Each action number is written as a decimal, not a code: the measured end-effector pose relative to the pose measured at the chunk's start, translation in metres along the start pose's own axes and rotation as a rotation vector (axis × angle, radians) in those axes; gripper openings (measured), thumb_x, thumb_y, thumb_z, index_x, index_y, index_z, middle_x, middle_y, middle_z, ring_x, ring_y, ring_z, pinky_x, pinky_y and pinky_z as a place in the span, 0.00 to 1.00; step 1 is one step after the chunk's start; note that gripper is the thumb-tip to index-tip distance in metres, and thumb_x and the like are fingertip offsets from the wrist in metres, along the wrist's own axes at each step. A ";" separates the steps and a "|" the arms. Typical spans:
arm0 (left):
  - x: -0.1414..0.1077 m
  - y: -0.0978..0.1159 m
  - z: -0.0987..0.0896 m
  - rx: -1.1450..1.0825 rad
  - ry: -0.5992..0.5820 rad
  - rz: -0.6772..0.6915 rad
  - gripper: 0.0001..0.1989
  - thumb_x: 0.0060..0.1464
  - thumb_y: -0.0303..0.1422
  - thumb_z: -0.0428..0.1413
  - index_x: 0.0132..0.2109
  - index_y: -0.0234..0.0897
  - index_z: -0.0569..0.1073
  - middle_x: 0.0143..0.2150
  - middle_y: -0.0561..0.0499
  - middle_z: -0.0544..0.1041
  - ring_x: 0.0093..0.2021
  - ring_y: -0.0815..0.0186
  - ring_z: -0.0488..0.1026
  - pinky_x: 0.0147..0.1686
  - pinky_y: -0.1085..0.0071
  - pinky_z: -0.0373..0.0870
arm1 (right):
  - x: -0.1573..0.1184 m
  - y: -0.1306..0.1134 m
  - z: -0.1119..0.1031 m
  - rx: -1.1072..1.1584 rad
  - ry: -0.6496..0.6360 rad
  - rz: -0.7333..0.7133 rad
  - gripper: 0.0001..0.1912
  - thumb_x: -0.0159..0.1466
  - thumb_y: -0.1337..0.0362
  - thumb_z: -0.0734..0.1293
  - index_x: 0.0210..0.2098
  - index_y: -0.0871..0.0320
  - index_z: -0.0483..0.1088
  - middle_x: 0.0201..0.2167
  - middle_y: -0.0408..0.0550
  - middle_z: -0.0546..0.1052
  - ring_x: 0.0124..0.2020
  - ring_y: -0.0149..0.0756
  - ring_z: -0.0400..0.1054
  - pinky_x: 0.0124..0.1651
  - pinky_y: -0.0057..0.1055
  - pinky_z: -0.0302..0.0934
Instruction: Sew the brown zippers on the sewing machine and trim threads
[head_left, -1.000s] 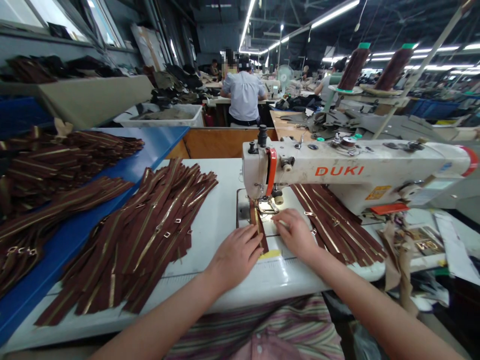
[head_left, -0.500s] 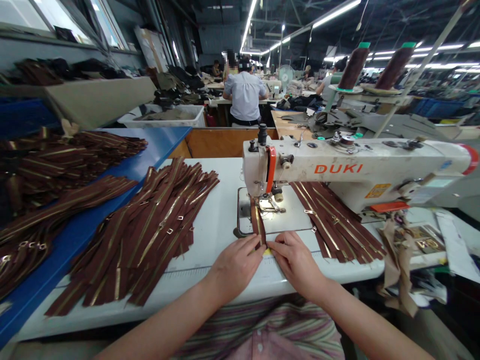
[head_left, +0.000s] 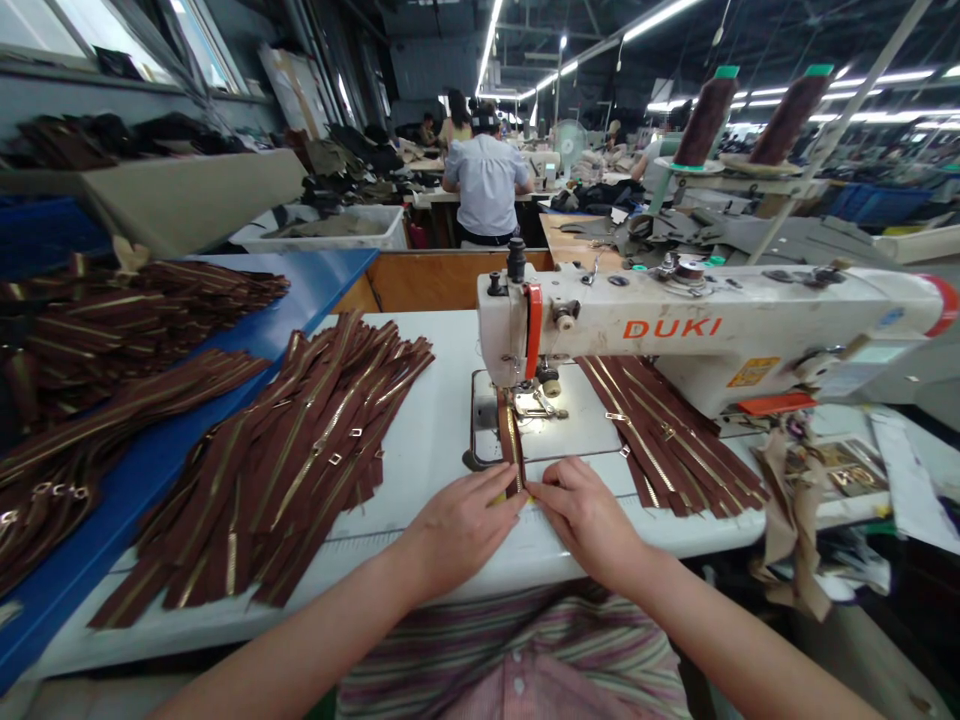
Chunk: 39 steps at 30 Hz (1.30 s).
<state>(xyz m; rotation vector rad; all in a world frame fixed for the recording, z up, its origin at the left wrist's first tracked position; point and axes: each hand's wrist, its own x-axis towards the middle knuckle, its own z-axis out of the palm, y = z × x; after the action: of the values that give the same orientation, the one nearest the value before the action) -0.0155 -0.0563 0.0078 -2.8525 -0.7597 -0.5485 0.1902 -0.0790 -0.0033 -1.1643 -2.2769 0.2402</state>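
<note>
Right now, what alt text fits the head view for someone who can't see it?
A person's left hand and right hand are at the near end of a brown zipper strip that extends under a white sewing machine. More brown zippers lie to either side.

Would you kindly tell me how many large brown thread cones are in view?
2: the left cone and the right cone, side by side above the sewing machine. Others may be hidden farther back.

Matt cloth zipper tape [head_left: 509,440], shiny metal teeth [head_left: 513,436], smooth glossy tabletop [head_left: 420,420]
</note>
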 end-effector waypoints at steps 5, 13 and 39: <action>-0.001 -0.003 0.000 -0.094 0.013 -0.014 0.15 0.63 0.29 0.45 0.48 0.33 0.74 0.53 0.39 0.75 0.54 0.58 0.71 0.51 0.60 0.73 | -0.001 0.001 -0.002 -0.121 -0.055 -0.056 0.10 0.66 0.69 0.62 0.44 0.62 0.73 0.32 0.51 0.71 0.37 0.39 0.61 0.38 0.34 0.60; 0.005 0.006 0.001 -0.196 0.002 -0.170 0.14 0.63 0.29 0.44 0.50 0.32 0.71 0.49 0.42 0.75 0.50 0.59 0.72 0.51 0.59 0.72 | -0.002 0.004 -0.009 -0.229 -0.158 -0.151 0.13 0.66 0.70 0.63 0.49 0.61 0.70 0.35 0.52 0.71 0.39 0.40 0.61 0.41 0.35 0.60; 0.002 0.006 0.005 -0.120 -0.026 -0.099 0.14 0.62 0.30 0.46 0.51 0.33 0.71 0.50 0.40 0.73 0.52 0.55 0.69 0.51 0.55 0.72 | 0.046 0.031 0.007 -0.149 -0.001 -0.024 0.08 0.66 0.67 0.63 0.38 0.61 0.75 0.34 0.51 0.72 0.38 0.40 0.63 0.41 0.35 0.60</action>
<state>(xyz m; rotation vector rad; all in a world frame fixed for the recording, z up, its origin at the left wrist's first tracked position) -0.0093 -0.0594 0.0036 -2.9487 -0.9065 -0.5903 0.1866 -0.0233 -0.0036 -1.2094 -2.3416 0.0628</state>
